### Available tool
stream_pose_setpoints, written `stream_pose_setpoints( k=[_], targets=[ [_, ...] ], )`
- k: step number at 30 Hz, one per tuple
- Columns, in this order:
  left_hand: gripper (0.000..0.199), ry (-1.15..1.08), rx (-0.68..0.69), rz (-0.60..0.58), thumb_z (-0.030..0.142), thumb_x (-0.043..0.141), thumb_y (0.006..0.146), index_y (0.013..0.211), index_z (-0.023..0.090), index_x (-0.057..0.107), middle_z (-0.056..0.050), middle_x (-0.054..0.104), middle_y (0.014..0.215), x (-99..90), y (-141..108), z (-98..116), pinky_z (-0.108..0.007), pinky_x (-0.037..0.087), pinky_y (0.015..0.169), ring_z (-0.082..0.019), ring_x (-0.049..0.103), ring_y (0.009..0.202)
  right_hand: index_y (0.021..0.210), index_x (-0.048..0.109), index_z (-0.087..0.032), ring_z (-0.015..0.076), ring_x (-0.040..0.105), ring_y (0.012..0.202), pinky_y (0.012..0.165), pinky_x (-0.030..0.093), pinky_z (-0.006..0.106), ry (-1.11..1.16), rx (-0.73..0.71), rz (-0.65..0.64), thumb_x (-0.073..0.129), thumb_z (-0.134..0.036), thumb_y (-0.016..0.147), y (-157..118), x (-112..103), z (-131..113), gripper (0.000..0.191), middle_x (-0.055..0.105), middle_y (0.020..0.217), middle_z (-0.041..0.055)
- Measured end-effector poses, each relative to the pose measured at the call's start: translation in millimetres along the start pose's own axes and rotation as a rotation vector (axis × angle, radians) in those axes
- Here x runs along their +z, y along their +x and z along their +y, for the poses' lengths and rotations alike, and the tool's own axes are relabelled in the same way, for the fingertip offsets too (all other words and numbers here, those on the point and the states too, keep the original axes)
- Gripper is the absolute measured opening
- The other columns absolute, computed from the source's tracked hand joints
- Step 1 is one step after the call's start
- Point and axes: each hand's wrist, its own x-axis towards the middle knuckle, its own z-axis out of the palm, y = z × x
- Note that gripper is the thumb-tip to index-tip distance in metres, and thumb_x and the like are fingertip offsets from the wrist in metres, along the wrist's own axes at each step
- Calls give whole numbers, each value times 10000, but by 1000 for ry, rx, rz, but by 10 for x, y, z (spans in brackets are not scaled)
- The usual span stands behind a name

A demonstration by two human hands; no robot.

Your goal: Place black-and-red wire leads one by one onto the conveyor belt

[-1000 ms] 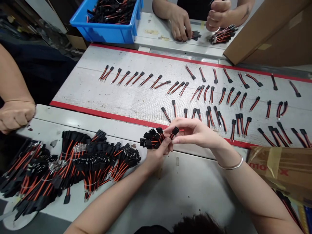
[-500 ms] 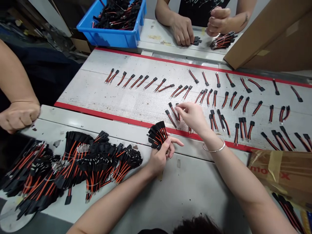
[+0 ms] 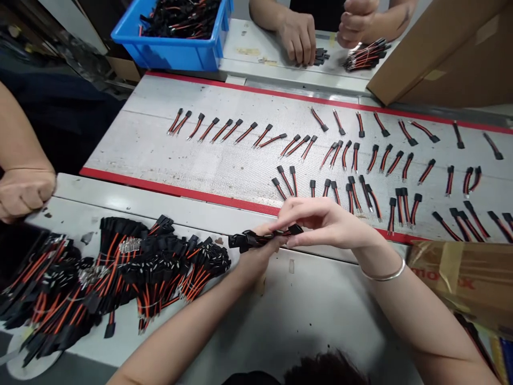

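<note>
My left hand (image 3: 256,258) is shut on a bunch of short red-and-black wire leads (image 3: 249,240), which lies nearly flat across its fingers. My right hand (image 3: 325,223) reaches over to the bunch, with finger and thumb pinching a black connector (image 3: 295,229) at its end. Rows of matching single leads (image 3: 352,193) lie on the white mesh conveyor belt (image 3: 160,144), just beyond my fingers. A large heap of bundled leads (image 3: 128,272) lies on the grey table (image 3: 304,299), left of my left hand.
A co-worker's hands (image 3: 298,37) work on leads at the far table, and another person's fist (image 3: 24,192) rests at the left. A blue crate (image 3: 172,37) holds more leads. Cardboard boxes (image 3: 441,53) stand at the upper right and lower right.
My right hand has come back from over the belt to the bunch and pinches a connector. The bunch has tipped from upright to nearly flat in my left hand.
</note>
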Motion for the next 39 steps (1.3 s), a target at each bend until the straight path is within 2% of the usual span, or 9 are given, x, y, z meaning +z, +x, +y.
stream_pose_setpoints(
  k=[3,7,12,20,24,28,31,34,39],
  targets=[
    [284,83,63,1,349,773,729,551,230,587,-3,557,577,-45,15,-27,-326,471,642,-196,526,627,1140,791,-221,147,624,821,699,547,288,-23,-58,-17,791,-202,863,4,15,-50,277,688,953,68],
    [266,148,109,17,361,865,620,546,244,638,-41,592,611,-85,26,-66,-344,469,664,-241,546,696,1124,801,-241,137,627,783,714,557,290,-54,-87,-3,783,-156,861,-5,35,-82,278,679,923,57],
    [304,151,137,23,416,849,647,511,247,635,-45,585,573,-66,24,-1,-342,461,623,-226,507,633,1130,799,-252,134,627,773,698,552,284,-64,-116,8,781,-133,857,-10,44,-87,298,671,915,51],
    [267,50,49,-78,369,742,748,563,223,615,-13,576,577,12,18,129,-325,491,638,-207,549,650,1213,755,-255,172,631,914,774,584,308,-185,-50,4,767,-282,890,17,78,-63,324,671,1043,74],
    [176,51,-2,-4,258,732,710,584,216,617,-2,569,593,15,9,64,-300,479,588,-187,536,632,1126,786,-263,170,640,901,786,585,315,-202,-78,40,720,-267,928,30,125,-31,208,673,993,59],
    [70,52,-6,31,224,724,703,652,216,677,-26,660,689,10,8,25,-317,528,655,-217,600,728,1090,792,-247,173,652,896,783,584,326,-174,-89,69,738,-267,914,27,138,-24,185,685,979,58],
    [97,56,24,-7,260,708,747,662,222,683,-35,676,711,-3,10,-10,-356,556,747,-240,642,799,1100,784,-227,175,645,900,730,566,302,-191,-65,55,775,-270,882,36,147,-37,222,687,992,66],
    [34,67,66,-29,259,731,744,738,232,712,-35,704,766,-22,6,-63,-383,562,822,-258,666,876,1091,782,-217,165,636,874,685,542,279,-199,-63,54,796,-236,859,55,179,-43,233,673,976,61],
    [72,68,46,-12,247,753,745,715,216,695,-44,719,800,-17,9,-72,-376,571,828,-260,674,887,976,795,-215,159,640,863,750,554,304,-191,-98,102,757,-173,879,79,239,-37,113,656,915,43]
  ],
)
